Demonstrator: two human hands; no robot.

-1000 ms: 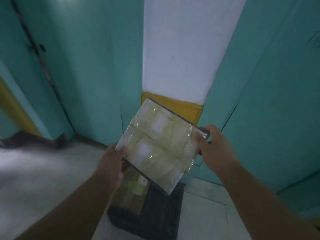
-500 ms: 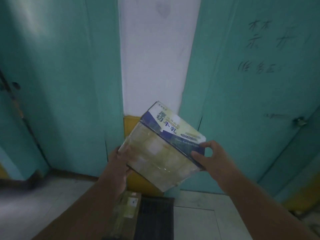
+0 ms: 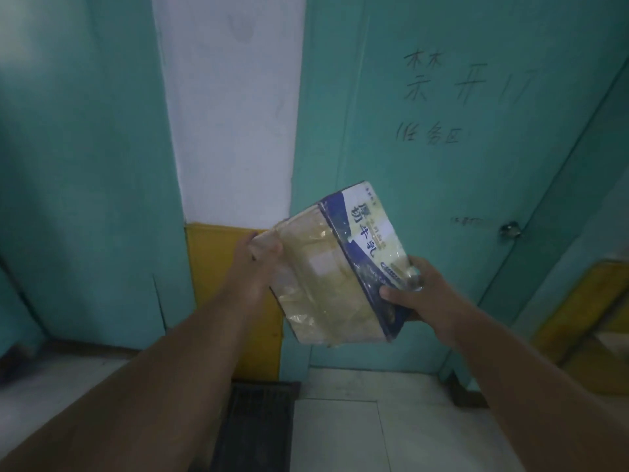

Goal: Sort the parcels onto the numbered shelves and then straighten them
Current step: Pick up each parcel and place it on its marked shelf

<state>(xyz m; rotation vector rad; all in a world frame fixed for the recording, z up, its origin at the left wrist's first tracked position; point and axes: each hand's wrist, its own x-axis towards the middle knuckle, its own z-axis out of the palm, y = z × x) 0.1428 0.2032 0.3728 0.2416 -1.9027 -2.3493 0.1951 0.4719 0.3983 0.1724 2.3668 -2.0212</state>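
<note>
I hold one parcel (image 3: 326,284) in front of me with both hands. It is a cardboard box wrapped in clear tape, with a blue and white printed side turned up and to the right. My left hand (image 3: 253,264) grips its upper left corner. My right hand (image 3: 413,294) grips its lower right edge on the printed side. The box is tilted, its long axis running from upper left to lower right. No shelves are in view.
A teal door (image 3: 442,165) with handwritten characters and a small knob (image 3: 509,229) stands ahead on the right. A white and yellow wall strip (image 3: 231,131) separates it from teal panels at the left. A dark mat (image 3: 258,424) lies on the tiled floor below.
The view has swung up and to the right, away from the floor and the brown parcel on it. The box has turned in my hands, showing more of its blue printed side.
</note>
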